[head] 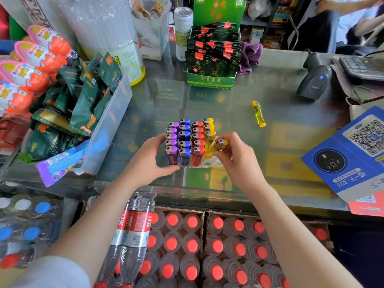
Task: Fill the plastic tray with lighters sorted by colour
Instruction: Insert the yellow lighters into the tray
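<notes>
Head view, looking down at a glass shop counter (291,96). My left hand (148,161) grips the near-left corner of the white plastic tray (209,164), fingers curled against the purple lighters (172,140). Blue lighters (184,140), red lighters (197,140) and yellow lighters (208,132) stand upright in their own columns. My right hand (236,159) pinches one tilted yellow lighter (219,145) over the tray's empty near-right slots. A spare yellow lighter (258,113) lies flat on the counter, well apart, beyond the right hand.
</notes>
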Motion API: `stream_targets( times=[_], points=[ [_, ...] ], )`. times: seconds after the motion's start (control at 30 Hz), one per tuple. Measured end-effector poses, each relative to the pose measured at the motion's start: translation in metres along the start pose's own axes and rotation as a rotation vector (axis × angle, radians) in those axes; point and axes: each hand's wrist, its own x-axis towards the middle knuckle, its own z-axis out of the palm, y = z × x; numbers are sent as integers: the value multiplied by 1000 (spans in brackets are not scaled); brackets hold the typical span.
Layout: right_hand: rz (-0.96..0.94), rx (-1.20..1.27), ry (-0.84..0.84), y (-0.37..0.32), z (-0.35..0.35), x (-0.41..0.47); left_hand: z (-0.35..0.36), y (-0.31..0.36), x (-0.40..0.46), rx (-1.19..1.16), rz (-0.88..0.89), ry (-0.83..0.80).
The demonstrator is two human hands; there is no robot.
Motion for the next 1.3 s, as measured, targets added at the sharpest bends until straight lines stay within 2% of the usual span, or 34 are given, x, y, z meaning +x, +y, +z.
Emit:
stream_targets(
  times=[0.13,0.37,0.53,0.67,0.87,1.17,1.3],
  points=[
    [-77,-80,-39,-8,5,6,1,-3,1,2,7,2],
    [129,54,103,-5,13,2,1,-4,2,7,13,-3],
    [64,-87,59,10,18,-5,-1,1,2,3,18,-15],
    [65,-124,197,24,5,-3,-3,3,2,17,0,-16],
    [253,-180,313,56,-12,28,-7,2,6,84,-69,-38],
    [476,-515,191,79,-11,75,-5,-4,10,48,-92,-27],
    [323,-547,215,80,-9,85,-5,-8,12,45,-85,-27]
  ],
)
